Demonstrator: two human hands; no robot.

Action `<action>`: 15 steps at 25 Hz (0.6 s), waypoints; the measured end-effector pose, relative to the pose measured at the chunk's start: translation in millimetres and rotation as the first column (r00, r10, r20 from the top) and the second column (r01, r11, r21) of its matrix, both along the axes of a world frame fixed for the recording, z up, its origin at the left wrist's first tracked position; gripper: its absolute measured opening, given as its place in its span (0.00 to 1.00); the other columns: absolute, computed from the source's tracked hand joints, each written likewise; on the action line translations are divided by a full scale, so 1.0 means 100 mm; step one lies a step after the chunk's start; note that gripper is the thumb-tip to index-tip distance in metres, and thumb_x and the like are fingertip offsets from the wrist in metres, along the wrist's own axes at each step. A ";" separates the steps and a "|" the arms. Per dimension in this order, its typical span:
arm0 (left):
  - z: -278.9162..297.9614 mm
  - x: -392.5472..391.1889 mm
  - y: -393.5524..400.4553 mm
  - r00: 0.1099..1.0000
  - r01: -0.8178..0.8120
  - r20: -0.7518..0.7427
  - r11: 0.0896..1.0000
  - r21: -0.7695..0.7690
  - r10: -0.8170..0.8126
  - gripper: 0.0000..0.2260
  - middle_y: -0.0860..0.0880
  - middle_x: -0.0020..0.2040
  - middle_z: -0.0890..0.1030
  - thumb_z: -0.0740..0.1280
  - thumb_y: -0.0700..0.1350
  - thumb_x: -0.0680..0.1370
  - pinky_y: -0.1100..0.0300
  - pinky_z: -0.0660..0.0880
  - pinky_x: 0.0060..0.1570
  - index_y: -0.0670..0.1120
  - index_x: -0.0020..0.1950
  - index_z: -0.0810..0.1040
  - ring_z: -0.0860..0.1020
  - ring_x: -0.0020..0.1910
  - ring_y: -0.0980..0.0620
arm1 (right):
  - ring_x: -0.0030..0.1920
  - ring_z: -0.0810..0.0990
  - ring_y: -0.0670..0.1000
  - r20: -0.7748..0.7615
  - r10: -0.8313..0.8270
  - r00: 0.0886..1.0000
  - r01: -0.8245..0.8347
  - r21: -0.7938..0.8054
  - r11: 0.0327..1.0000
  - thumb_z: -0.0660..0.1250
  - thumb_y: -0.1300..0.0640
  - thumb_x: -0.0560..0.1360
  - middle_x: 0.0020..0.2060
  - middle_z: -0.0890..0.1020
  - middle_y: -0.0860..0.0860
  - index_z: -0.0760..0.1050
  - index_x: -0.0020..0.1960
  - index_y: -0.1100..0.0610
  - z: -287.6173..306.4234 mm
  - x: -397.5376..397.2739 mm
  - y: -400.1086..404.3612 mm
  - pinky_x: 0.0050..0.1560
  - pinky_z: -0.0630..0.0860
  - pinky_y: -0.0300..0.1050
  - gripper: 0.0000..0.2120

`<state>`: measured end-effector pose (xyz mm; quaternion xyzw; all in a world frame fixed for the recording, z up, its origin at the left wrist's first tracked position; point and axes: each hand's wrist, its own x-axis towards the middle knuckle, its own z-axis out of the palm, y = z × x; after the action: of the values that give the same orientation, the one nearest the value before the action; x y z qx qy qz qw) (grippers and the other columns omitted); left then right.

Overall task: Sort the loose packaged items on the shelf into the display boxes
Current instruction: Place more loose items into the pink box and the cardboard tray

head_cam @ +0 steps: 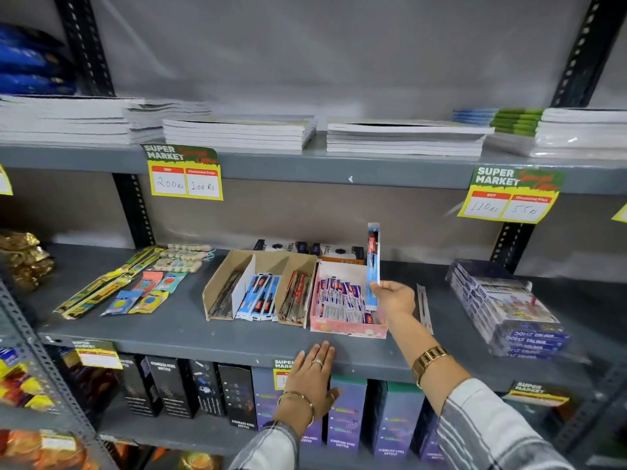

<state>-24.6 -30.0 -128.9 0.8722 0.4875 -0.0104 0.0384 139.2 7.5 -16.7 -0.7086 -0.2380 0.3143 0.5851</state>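
Note:
My right hand point(393, 296) holds a long blue pen packet point(373, 262) upright, just above the right side of the pink display box point(346, 329), which is full of small white and blue packets. To its left stand cardboard display boxes point(261, 262) with dark, blue and red pen packets in separate slots. One clear packet point(424, 307) lies loose on the grey shelf point(237, 340), right of the pink box. My left hand point(314, 374) rests flat on the shelf's front edge, fingers spread, holding nothing.
Yellow-green packets point(101, 290) and small coloured packs point(149, 296) lie at the shelf's left. Stacked colour-pencil boxes point(509, 307) sit at right. Notebooks point(237, 132) fill the shelf above; price tags point(185, 173) hang from its edge. Boxed bottles point(346, 412) stand below.

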 end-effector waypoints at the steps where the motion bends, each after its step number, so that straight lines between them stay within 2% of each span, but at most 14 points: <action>1: 0.01 -0.04 0.02 1.000 -0.001 -0.003 1.000 -0.002 0.001 0.32 0.48 0.79 0.43 0.54 0.55 0.82 0.53 0.41 0.74 0.44 0.78 0.41 0.44 0.77 0.49 | 0.52 0.82 0.58 -0.002 0.016 1.000 -0.016 0.000 1.000 0.72 0.61 0.72 0.52 0.84 0.59 0.81 0.52 0.65 0.01 -0.04 0.03 0.58 0.78 0.51 0.11; 5: 0.01 -0.28 0.10 0.998 -0.055 0.004 0.998 -0.001 0.055 0.30 0.48 0.79 0.43 0.52 0.54 0.82 0.54 0.41 0.74 0.44 0.78 0.42 0.44 0.77 0.49 | 0.45 0.77 0.52 0.016 0.107 0.994 -0.107 -0.011 0.994 0.72 0.59 0.72 0.53 0.84 0.60 0.81 0.53 0.65 0.09 -0.24 0.15 0.51 0.77 0.47 0.12; 7: 0.01 -0.42 0.15 0.995 -0.100 -0.002 0.995 0.009 0.100 0.29 0.48 0.79 0.43 0.51 0.55 0.82 0.54 0.42 0.74 0.45 0.78 0.42 0.43 0.77 0.49 | 0.45 0.76 0.51 0.029 0.163 0.986 -0.163 -0.014 0.987 0.71 0.60 0.73 0.52 0.84 0.59 0.81 0.53 0.65 0.11 -0.38 0.22 0.43 0.76 0.42 0.12; 8: 0.01 -0.50 0.18 0.992 -0.126 -0.002 0.992 0.010 0.126 0.29 0.48 0.79 0.44 0.51 0.55 0.82 0.53 0.42 0.75 0.45 0.78 0.42 0.43 0.77 0.49 | 0.44 0.76 0.51 0.042 0.183 0.982 -0.183 -0.021 0.983 0.71 0.60 0.73 0.50 0.84 0.59 0.82 0.50 0.64 0.10 -0.46 0.28 0.40 0.75 0.38 0.09; 9: 0.01 -0.58 0.22 0.989 -0.150 -0.002 0.989 0.009 0.150 0.29 0.48 0.79 0.44 0.50 0.55 0.82 0.53 0.42 0.75 0.45 0.78 0.42 0.44 0.77 0.49 | 0.44 0.76 0.50 0.057 0.199 0.978 -0.197 -0.024 0.980 0.72 0.61 0.72 0.49 0.84 0.59 0.82 0.43 0.62 0.10 -0.56 0.32 0.40 0.75 0.37 0.03; 11: 0.00 -0.74 0.28 0.981 -0.195 -0.001 0.981 0.001 0.195 0.29 0.48 0.79 0.44 0.50 0.55 0.82 0.53 0.42 0.75 0.45 0.78 0.42 0.44 0.77 0.49 | 0.39 0.76 0.51 0.094 0.226 0.969 -0.225 -0.022 0.974 0.73 0.62 0.71 0.51 0.85 0.60 0.79 0.32 0.56 0.06 -0.74 0.45 0.46 0.77 0.44 0.09; 13: -0.01 -0.91 0.33 0.972 -0.234 0.003 0.972 -0.004 0.234 0.30 0.48 0.79 0.43 0.50 0.55 0.82 0.53 0.42 0.74 0.44 0.78 0.42 0.44 0.77 0.49 | 0.40 0.78 0.52 0.164 0.271 0.949 -0.266 -0.053 0.963 0.73 0.61 0.71 0.51 0.85 0.60 0.84 0.40 0.60 0.05 -0.93 0.55 0.51 0.78 0.47 0.03; 14: -0.02 -0.99 0.35 0.967 -0.257 0.007 0.967 -0.005 0.257 0.30 0.48 0.79 0.43 0.50 0.55 0.82 0.54 0.42 0.74 0.44 0.78 0.41 0.43 0.77 0.49 | 0.43 0.80 0.53 0.198 0.291 0.936 -0.282 -0.071 0.957 0.72 0.61 0.72 0.51 0.85 0.59 0.84 0.45 0.62 0.05 -1.02 0.62 0.55 0.77 0.47 0.05; 15: -0.03 -1.06 0.37 0.960 -0.279 0.013 0.960 -0.004 0.279 0.30 0.48 0.79 0.43 0.50 0.55 0.82 0.54 0.42 0.74 0.44 0.78 0.41 0.43 0.77 0.50 | 0.46 0.81 0.55 0.226 0.309 0.924 -0.300 -0.077 0.951 0.71 0.61 0.72 0.48 0.85 0.58 0.84 0.45 0.62 0.05 -1.10 0.68 0.56 0.76 0.46 0.05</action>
<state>-130.3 6.7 -131.7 0.7949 0.6052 0.0002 0.0435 29.6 75.4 -12.1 -0.7072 -0.4063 0.3200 0.4821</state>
